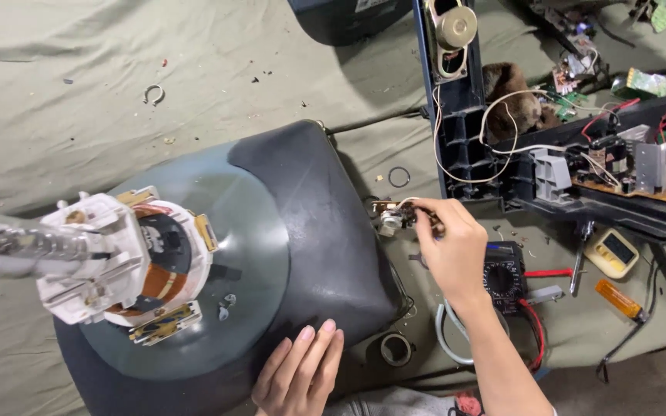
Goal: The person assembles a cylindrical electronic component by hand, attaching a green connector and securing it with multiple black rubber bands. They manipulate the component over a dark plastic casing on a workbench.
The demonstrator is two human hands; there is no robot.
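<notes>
Green cloth underneath everything, wrinkled, with small scraps and a metal ring on it. Lying face down on this cloth: a large picture tube point(333, 231), its thin neck pointing up toward the camera and leaning to the left, with the white deflection yoke point(129, 262) and its copper windings sitting around the neck.

Left hand point(298, 377): open, fingers straight and together, resting flat on the dark funnel of the tube, at the edge nearest to the body. Probably placed so to keep the heavy glass from rocking, since it stands only on its curved face.

Right hand point(452, 246): closed, pinching a small circuit board point(391, 218) with thumb and fingertips. Held in the air just beyond the right edge of the tube, apart from the cloth. Long axis of the board about level, running from the fingertips outward to the left, toward the tube; the white socket part at the far end from the hand. Seems gripped at one end so that the other end stays free and visible.

Thin white wires point(495, 108) looping beyond the right hand, up to an opened chassis point(618, 192) with its boards exposed, and a speaker point(455, 27) farther away still. Whether these wires join the held board: not possible to tell.

Just beside the right wrist, on the outer side, a black multimeter point(505, 277) with red lead; farther out an orange-handled screwdriver point(618, 299). Between both hands, on the cloth, a tape roll point(396, 349).
</notes>
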